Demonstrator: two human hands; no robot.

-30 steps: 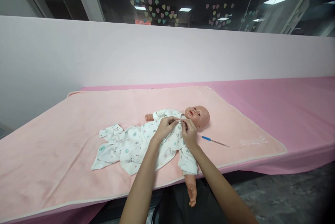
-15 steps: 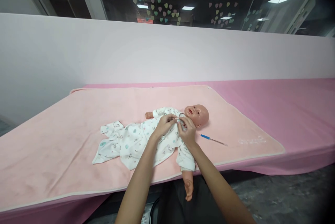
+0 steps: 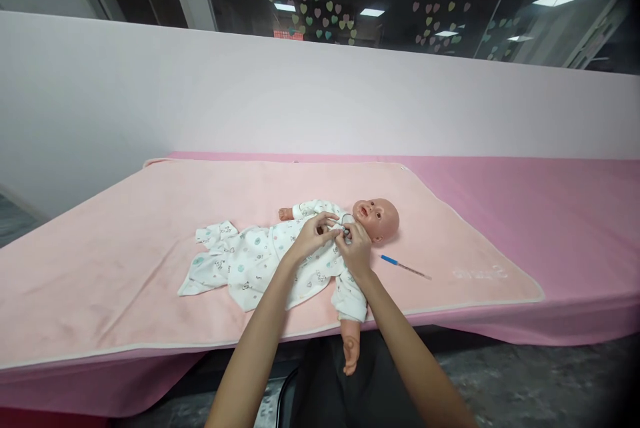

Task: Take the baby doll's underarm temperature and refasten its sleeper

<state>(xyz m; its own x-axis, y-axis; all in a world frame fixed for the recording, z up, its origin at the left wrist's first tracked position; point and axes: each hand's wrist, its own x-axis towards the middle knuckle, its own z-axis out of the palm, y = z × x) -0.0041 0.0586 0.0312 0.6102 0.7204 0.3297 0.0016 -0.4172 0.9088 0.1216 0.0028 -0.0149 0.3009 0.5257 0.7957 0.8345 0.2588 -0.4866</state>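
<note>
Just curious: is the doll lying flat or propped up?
Lying flat on its back: the doll faces up on the blanket, one arm over the edge, both hands at its collar.

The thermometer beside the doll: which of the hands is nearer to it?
Right. The right hand is at the doll's collar, on the side facing the thermometer but apart from it. The left hand is on the chest, farther away.

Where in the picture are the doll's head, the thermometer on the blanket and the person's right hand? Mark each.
doll's head (image 3: 377, 218): head view, on the cheek.
thermometer (image 3: 405, 268): head view, midway along the thin stem.
right hand (image 3: 356, 249): head view, on the back of the hand.
</note>
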